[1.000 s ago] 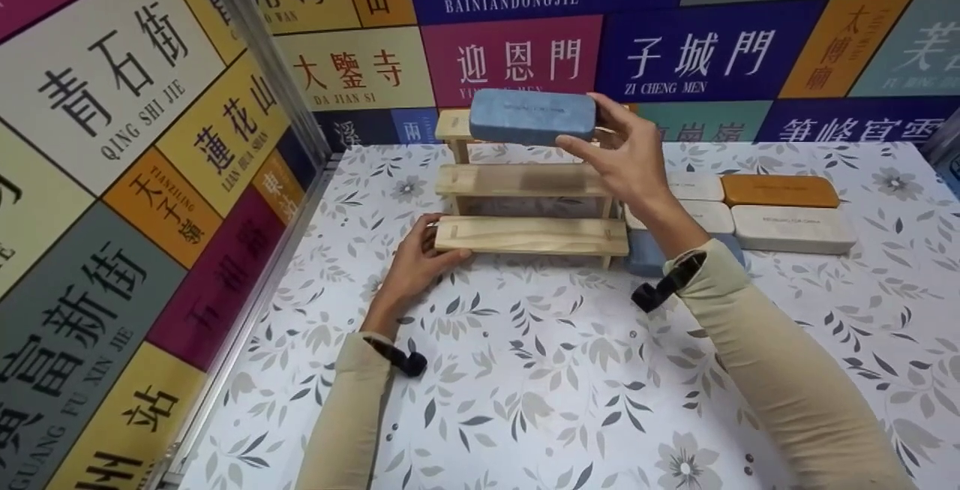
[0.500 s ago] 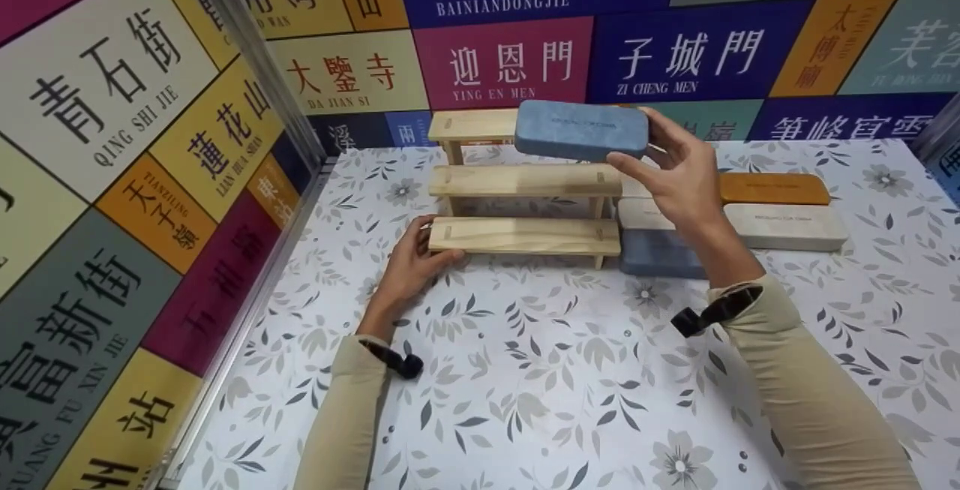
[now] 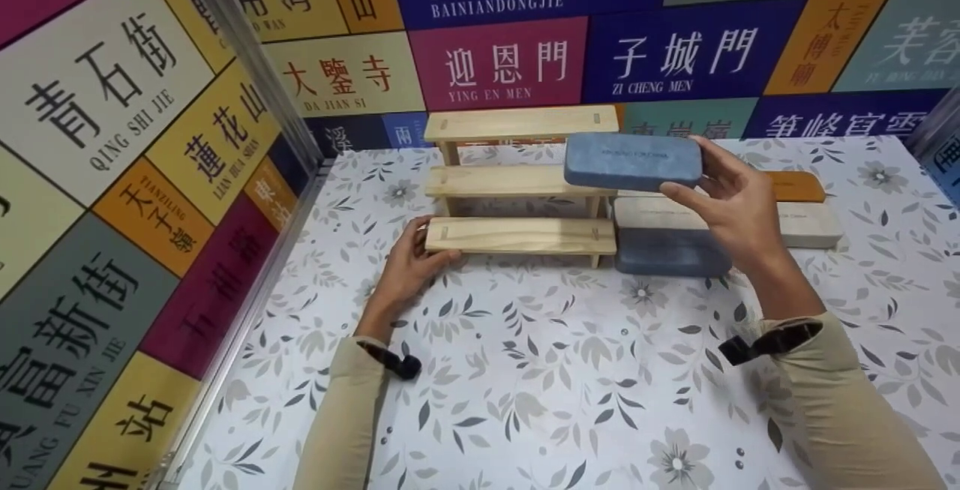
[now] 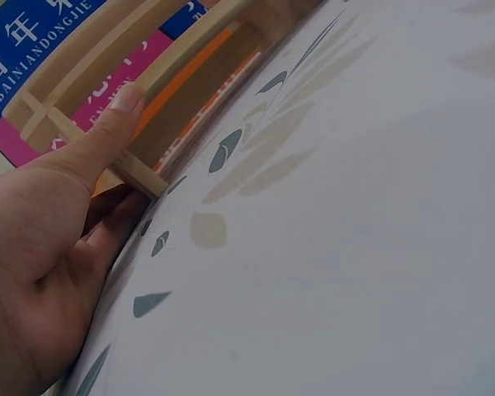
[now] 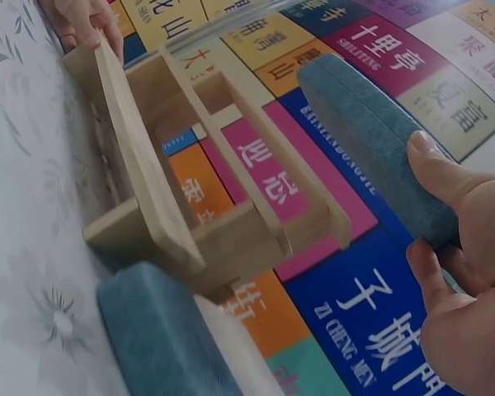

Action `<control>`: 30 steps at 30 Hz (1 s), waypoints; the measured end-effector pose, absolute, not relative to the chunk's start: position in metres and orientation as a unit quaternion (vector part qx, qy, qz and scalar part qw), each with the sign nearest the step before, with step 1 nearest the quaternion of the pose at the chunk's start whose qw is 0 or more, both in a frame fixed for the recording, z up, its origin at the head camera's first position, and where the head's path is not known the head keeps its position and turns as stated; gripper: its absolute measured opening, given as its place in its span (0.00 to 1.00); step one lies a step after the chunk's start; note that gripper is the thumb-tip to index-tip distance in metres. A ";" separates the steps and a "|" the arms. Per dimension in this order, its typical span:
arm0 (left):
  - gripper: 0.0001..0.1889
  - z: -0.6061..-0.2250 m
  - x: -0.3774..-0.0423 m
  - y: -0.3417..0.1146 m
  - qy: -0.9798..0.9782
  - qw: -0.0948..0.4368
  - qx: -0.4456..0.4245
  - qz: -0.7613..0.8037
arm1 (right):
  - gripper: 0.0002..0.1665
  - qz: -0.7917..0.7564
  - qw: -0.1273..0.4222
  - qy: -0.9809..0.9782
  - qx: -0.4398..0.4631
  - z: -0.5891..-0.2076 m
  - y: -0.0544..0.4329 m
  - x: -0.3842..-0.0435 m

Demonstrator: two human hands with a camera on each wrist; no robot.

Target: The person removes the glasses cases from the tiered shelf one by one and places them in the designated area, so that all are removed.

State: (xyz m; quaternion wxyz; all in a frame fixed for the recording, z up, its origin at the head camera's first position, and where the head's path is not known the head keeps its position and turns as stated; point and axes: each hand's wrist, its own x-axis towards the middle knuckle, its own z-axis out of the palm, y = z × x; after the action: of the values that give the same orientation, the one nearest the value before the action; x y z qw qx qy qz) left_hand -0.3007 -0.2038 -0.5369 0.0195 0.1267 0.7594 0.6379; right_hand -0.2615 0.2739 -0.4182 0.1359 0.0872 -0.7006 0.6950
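Observation:
My right hand (image 3: pixel 739 212) pinches the right end of a blue glasses case (image 3: pixel 634 160), with the thumb in front. The case is in the air, in front of the right end of a three-step wooden rack (image 3: pixel 521 235). In the right wrist view, the thumb presses on one side of this blue case (image 5: pixel 379 144) and fingers curl at its end. My left hand (image 3: pixel 409 269) grips the left end of the rack's lowest step. From the left wrist, the thumb of my left hand (image 4: pixel 41 214) lies along the wooden step, while the other fingers are partly hidden behind it.
Beside the rack's right end, a second blue case (image 3: pixel 671 254) lies on the floral tabletop (image 3: pixel 525 400). Behind it are a white case (image 3: pixel 652 212), another white case (image 3: pixel 814 223) and an orange case (image 3: pixel 799 186). Colourful sign-covered walls (image 3: pixel 495 62) stand behind and at left.
My right hand has carried the blue case rightward and down, away from the rack's top step, which now shows fully. My left hand keeps its grip on the lowest step.

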 end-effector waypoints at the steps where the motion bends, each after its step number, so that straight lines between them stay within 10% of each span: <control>1: 0.46 -0.536 -0.301 -0.204 0.761 0.020 0.125 0.637 | 0.47 0.692 0.134 -0.704 0.087 -0.420 0.278 -0.259; 30: 0.48 -0.537 -0.300 -0.202 0.779 0.016 0.115 0.617 | 0.48 0.693 0.099 -0.714 0.025 -0.466 0.405 -0.231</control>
State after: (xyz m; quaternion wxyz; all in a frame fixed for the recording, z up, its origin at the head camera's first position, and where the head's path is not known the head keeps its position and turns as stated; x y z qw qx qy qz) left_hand -0.3005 -0.2025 -0.5366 0.0158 0.1150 0.7787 0.6166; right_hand -0.2315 0.4048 -0.4659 0.0993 0.0247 -0.7137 0.6929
